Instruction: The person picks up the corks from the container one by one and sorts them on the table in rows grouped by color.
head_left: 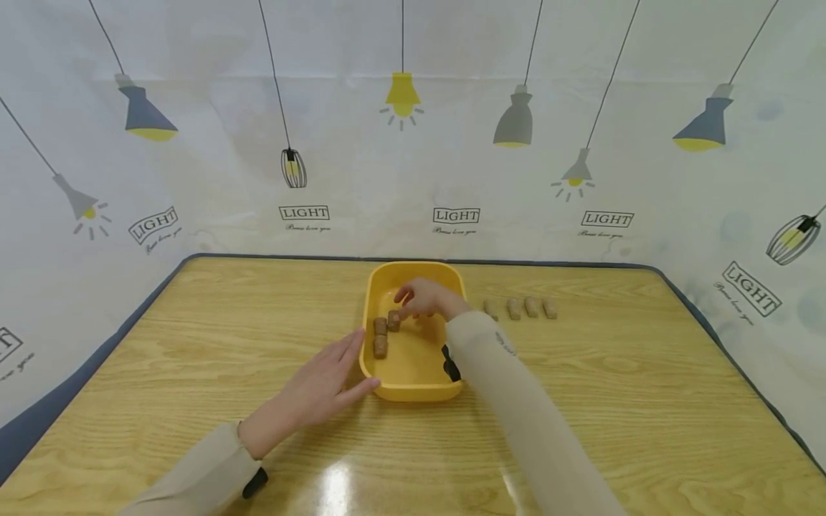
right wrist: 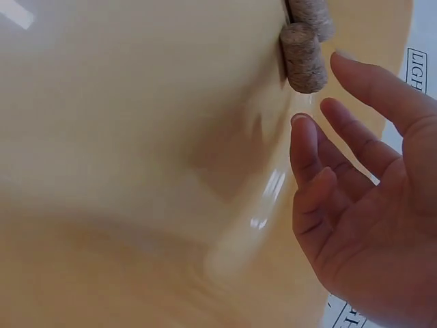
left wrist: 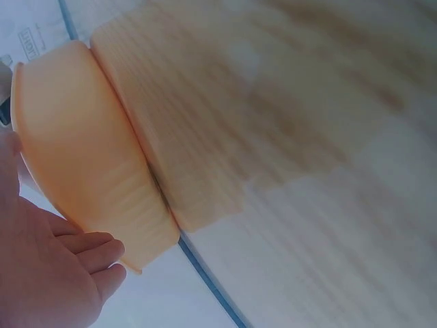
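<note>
A yellow rectangular plastic tub (head_left: 413, 371) stands on the table. My left hand (head_left: 319, 390) rests against its left rim, fingers fairly straight and thumb at the near left corner; in the left wrist view the fingertips lie along the outer wall (left wrist: 89, 150). Inside the tub, along the left side, are a near cork (head_left: 381, 347), one behind it (head_left: 381, 326) and a third (head_left: 393, 320) beside that. Over the tub's far half is my right hand (head_left: 422, 297), fingers loosely bent beside the third cork. The right wrist view shows thumb and fingers apart, nothing between them, near a cork (right wrist: 304, 58).
Several more corks (head_left: 532, 307) stand in a row on the wood table (head_left: 613, 373) right of the tub. Behind the table rises a white backdrop (head_left: 361, 143) printed with lamps. A black strap piece (head_left: 451, 364) shows under the right sleeve.
</note>
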A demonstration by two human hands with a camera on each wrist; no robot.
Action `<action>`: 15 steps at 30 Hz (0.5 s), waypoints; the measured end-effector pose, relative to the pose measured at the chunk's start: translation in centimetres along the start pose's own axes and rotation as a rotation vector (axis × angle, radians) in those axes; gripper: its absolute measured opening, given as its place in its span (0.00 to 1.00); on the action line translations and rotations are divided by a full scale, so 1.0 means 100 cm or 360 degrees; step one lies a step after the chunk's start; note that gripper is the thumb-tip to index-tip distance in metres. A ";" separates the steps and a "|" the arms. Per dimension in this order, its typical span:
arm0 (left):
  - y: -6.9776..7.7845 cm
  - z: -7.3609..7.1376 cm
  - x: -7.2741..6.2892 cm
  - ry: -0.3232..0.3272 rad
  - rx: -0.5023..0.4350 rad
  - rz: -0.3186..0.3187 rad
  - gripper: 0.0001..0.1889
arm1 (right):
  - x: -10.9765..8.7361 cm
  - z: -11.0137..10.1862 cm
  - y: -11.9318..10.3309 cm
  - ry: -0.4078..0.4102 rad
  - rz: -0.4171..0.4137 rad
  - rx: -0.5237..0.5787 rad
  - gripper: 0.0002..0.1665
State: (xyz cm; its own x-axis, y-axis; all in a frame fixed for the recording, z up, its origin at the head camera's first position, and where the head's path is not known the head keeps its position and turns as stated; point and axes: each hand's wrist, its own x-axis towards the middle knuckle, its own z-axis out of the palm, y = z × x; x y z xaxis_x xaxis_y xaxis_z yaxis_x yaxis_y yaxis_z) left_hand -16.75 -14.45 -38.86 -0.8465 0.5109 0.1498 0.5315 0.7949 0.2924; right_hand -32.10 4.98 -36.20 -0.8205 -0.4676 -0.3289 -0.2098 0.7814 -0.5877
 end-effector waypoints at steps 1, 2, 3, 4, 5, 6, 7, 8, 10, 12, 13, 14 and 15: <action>0.000 0.000 0.000 0.0002 0.0006 0.0001 0.42 | 0.001 0.001 0.001 -0.0013 0.0004 0.0011 0.21; 0.000 0.000 0.000 0.0003 0.0009 0.0001 0.42 | 0.001 0.002 0.002 -0.0024 0.0008 0.0014 0.21; 0.000 0.000 0.000 0.0005 0.0012 0.0001 0.42 | 0.002 0.004 0.002 -0.0034 0.0008 0.0020 0.21; 0.000 0.000 0.000 0.0006 0.0016 -0.0001 0.42 | 0.002 0.005 0.003 -0.0045 0.0002 0.0024 0.20; 0.000 0.000 0.000 0.0006 0.0018 0.0000 0.42 | 0.003 0.005 0.003 -0.0053 -0.0006 0.0020 0.21; 0.000 0.000 0.000 0.0007 0.0021 0.0001 0.42 | 0.003 0.006 0.004 -0.0058 -0.0013 0.0019 0.21; 0.000 0.000 0.000 0.0007 0.0024 0.0001 0.42 | 0.004 0.007 0.004 -0.0063 -0.0024 0.0018 0.21; 0.000 0.000 0.000 0.0007 0.0026 0.0001 0.42 | 0.004 0.008 0.005 -0.0068 -0.0034 0.0010 0.22; 0.000 0.000 0.000 0.0006 0.0032 0.0001 0.42 | 0.005 0.009 0.006 -0.0079 -0.0052 0.0004 0.22; 0.000 0.000 0.001 0.0009 0.0032 0.0002 0.42 | 0.006 0.011 0.006 -0.0084 -0.0059 0.0005 0.22; 0.000 0.000 0.001 0.0011 0.0030 0.0001 0.42 | 0.006 0.012 0.006 -0.0084 -0.0062 -0.0003 0.23; 0.000 0.001 0.001 0.0015 0.0027 0.0003 0.42 | 0.006 0.013 0.006 -0.0086 -0.0061 -0.0008 0.23; 0.000 0.001 0.001 0.0018 0.0023 0.0004 0.42 | 0.006 0.014 0.006 -0.0087 -0.0058 -0.0017 0.23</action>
State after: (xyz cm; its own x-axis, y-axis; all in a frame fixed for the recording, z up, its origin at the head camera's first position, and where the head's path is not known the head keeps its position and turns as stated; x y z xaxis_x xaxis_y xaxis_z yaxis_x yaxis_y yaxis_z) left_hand -16.82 -14.43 -38.94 -0.8454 0.5093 0.1611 0.5340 0.7983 0.2785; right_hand -32.00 4.59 -37.76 -0.7820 -0.5174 -0.3474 -0.2447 0.7676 -0.5924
